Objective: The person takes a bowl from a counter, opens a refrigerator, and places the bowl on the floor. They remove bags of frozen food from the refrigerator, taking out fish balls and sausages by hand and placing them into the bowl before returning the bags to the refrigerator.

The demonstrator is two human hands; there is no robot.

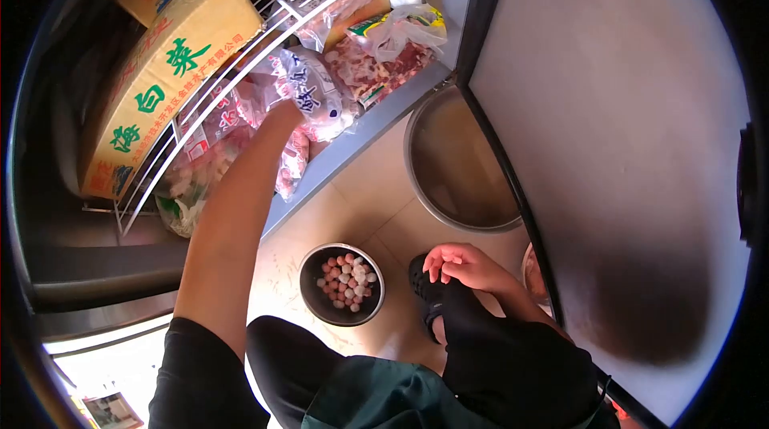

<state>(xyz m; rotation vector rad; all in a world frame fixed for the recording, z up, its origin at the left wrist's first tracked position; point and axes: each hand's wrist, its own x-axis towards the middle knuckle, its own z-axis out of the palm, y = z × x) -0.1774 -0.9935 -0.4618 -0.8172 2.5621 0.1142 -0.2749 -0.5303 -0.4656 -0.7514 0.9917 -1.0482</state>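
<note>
My left hand (287, 114) reaches into the freezer's lower part, against a clear plastic bag with dark blue print (308, 76); its fingers are hidden by the bag, so its grip is unclear. Around it lie bags of pink frozen food (232, 108) and, further right, a bag of reddish meat pieces (376, 64). Over my knee, my right hand (460, 263) hangs with loosely bent fingers and holds nothing. On the floor between my legs and the freezer stands a metal bowl (382, 289) of pink and white balls (347, 279).
A cardboard box (172, 68) with green characters sits on the white wire shelf (192, 132). The open freezer door (609, 132) stands at the right. A large metal basin (460, 165) of cloudy liquid rests on the tiled floor near it. Another container (533, 273) is partly hidden.
</note>
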